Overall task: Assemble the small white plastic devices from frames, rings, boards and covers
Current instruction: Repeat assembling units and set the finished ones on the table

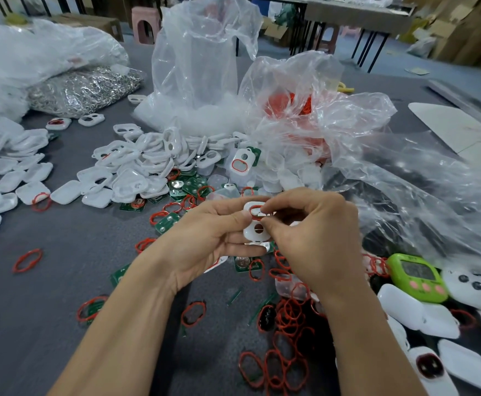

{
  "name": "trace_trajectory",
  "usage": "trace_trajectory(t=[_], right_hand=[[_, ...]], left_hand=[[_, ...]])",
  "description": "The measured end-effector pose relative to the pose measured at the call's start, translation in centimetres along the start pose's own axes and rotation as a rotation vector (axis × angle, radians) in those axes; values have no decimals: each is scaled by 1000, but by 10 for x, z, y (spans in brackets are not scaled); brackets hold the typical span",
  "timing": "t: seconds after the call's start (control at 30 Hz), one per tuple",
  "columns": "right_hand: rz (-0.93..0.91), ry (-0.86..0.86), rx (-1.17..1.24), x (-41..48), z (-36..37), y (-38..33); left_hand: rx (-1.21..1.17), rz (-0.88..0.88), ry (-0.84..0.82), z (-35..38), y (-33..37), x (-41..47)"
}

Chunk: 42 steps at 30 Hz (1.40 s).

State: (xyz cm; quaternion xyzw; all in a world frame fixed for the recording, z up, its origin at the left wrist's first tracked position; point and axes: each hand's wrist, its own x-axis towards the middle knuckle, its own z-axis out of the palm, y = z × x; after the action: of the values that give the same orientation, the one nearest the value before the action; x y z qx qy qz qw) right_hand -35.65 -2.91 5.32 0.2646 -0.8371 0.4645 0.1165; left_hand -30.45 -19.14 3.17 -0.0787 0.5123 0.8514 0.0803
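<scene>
My left hand (210,238) grips a small white plastic frame (255,231) from its left side, thumb on top, above the grey table. My right hand (313,235) pinches a red ring (255,211) at the frame's upper opening with thumb and forefinger. A heap of white frames (147,164) lies behind my hands. Green boards (187,187) are scattered among them, and one lies below the frame (243,262). Loose red rings (287,315) pile up at the lower right. White covers (10,178) spread along the left.
Large clear plastic bags (202,67) stand at the back and drape over the right side (405,178). A bag of metal clips (85,90) lies back left. A green digital timer (417,277) sits right. Single rings lie on the grey table (47,295).
</scene>
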Motion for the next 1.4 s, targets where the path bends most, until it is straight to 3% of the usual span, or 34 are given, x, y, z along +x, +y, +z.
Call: trace_trajectory(t=[0.2,0.43,0.77,1.03,1.3,1.4], right_hand=[[19,-44,22,-1,-2,-4],[126,-143,207,3,-13,-6],[100,-98,98,-2,-11,-10],[-26,-26,-175,-8,7,-12],[356,-221,501,6,-15,7],[413,-316,629,8,-19,14]], left_hand=[[34,-23,-24,-4,1,-3],[23,-25,-68,-2,-2,-5],[107,22,-92,-4,-6,0],[58,77,-3,-4,-7,1],[93,-5,-143,-8,-3,-7],[124,-16,-216,-9,-3,-7]])
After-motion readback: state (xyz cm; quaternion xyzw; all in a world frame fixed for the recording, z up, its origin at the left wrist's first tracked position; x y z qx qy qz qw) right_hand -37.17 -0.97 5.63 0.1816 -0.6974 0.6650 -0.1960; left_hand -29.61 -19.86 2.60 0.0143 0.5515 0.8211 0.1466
